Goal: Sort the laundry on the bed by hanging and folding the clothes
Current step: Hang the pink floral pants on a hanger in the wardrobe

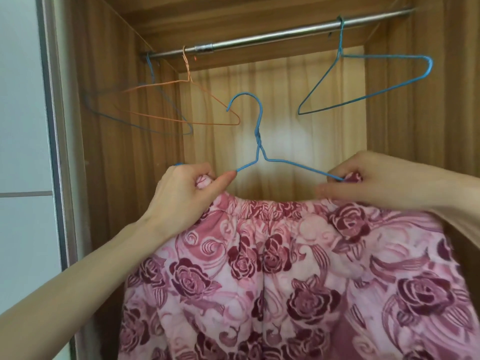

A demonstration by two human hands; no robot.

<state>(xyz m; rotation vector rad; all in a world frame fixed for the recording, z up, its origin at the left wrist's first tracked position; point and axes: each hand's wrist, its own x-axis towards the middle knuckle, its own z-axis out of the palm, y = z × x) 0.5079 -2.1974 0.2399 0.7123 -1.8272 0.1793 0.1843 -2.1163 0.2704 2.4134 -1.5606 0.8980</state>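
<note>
Hands pinch skirt [298,268] waistband onto hanger [259,141] ends.
Left hand [181,196] at 9 o'clock, right hand [363,180] at 3; loose elastic may slip off before reaching rod [272,35].

Metal closet rail [285,35] across the wooden wardrobe [117,74], carrying three empty wire hangers: blue [145,120] and orange [166,87] at left, another blue [384,57] at right.
</note>
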